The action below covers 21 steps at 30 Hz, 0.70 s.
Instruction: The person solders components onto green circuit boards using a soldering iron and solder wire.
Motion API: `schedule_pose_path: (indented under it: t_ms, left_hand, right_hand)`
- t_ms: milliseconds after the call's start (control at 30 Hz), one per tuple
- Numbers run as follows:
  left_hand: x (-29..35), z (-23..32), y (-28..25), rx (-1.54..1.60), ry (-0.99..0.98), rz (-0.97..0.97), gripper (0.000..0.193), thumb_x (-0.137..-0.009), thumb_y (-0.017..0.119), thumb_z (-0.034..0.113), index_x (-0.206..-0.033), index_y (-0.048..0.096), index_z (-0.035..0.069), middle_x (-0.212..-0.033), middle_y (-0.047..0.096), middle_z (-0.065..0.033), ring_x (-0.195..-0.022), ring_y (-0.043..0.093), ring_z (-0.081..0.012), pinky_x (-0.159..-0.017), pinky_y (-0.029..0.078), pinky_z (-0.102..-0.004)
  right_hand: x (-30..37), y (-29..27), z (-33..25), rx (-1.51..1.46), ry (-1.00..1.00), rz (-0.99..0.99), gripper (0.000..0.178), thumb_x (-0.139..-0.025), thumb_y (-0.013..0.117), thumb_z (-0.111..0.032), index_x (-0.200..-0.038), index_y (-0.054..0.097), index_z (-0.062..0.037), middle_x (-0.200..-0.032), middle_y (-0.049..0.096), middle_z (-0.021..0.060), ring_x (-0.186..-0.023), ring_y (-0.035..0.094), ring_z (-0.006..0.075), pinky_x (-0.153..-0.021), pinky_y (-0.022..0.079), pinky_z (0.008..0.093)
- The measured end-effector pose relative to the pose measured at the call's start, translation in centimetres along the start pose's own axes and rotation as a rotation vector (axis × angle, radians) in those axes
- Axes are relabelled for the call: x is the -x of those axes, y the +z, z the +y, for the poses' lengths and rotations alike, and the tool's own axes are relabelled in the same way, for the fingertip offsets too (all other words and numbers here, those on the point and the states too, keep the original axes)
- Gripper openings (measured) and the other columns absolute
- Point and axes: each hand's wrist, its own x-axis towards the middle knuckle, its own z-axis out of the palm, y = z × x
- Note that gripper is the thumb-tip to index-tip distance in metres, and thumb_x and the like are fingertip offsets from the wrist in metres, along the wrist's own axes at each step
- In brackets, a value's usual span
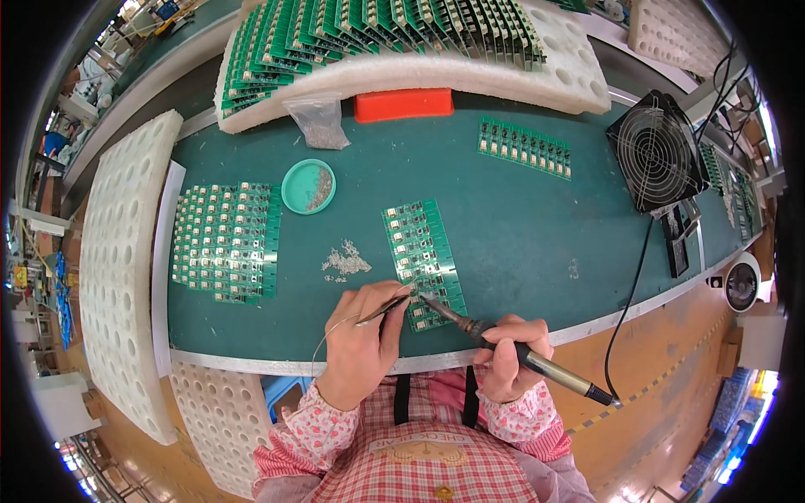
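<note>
a square black fan (656,152) with a circular wire guard stood at the right side of the green counter (528,235). a red rectangular container (402,106) was located at the far side. a white perforated foam panel (126,277) stood along the left edge. the tan floor (620,360) carried a striped line (661,379).

The left hand (356,348) pinches dark tweezers (383,310) and a thin wire (322,338). The right hand (513,352) holds a soldering iron (553,371), its tip over the near end of a green board (423,251). A heap of tiny parts (345,261) sits left of the board, with a round green dish (298,180) behind it. More boards (226,243) lie farther left. A black fan (658,151) stands on the right. At the back, a red box (402,105) sits against white foam (419,77) that holds many boards.
</note>
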Motion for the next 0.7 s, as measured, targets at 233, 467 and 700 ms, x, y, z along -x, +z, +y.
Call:
schedule_pose_path:
  t_ms: [233, 467, 700]
  left_hand:
    - [0.0, 0.0, 0.0, -0.008, 0.001, -0.002, 0.021, -0.085, 0.069, -0.003, -0.105, 0.069, 0.001, -0.103, 0.071, -0.0125, -0.088, 0.067, -0.0308, -0.076, 0.053, -0.0363]
    - [0.0, 0.0, 0.1, -0.008, -0.004, 0.002, 0.021, -0.085, 0.069, -0.004, -0.105, 0.069, 0.002, -0.103, 0.071, -0.0119, -0.088, 0.067, -0.0305, -0.076, 0.053, -0.0364]
    - [0.0, 0.0, 0.1, -0.01, 0.001, 0.004, 0.021, -0.085, 0.069, -0.004, -0.105, 0.069, 0.002, -0.103, 0.071, -0.0109, -0.087, 0.067, -0.0296, -0.075, 0.052, -0.0358]
  right_hand:
    - [0.1, 0.6, -0.2, 0.039, 0.114, 0.007, 0.003, -0.088, 0.064, -0.004, -0.089, 0.063, -0.0018, -0.066, 0.067, 0.0075, -0.048, 0.057, 0.0162, -0.047, 0.044, 0.029]
    - [-0.3, 0.7, -0.2, 0.067, 0.1, -0.029, 0.004, -0.086, 0.066, -0.003, -0.09, 0.065, -0.0022, -0.066, 0.066, 0.0072, -0.05, 0.058, 0.0172, -0.048, 0.045, 0.0292]
    - [-0.9, 0.5, 0.0, 0.1, -0.041, -0.112, 0.005, -0.081, 0.068, -0.003, -0.086, 0.067, -0.0025, -0.063, 0.064, 0.0049, -0.046, 0.056, 0.0191, -0.045, 0.044, 0.0304]
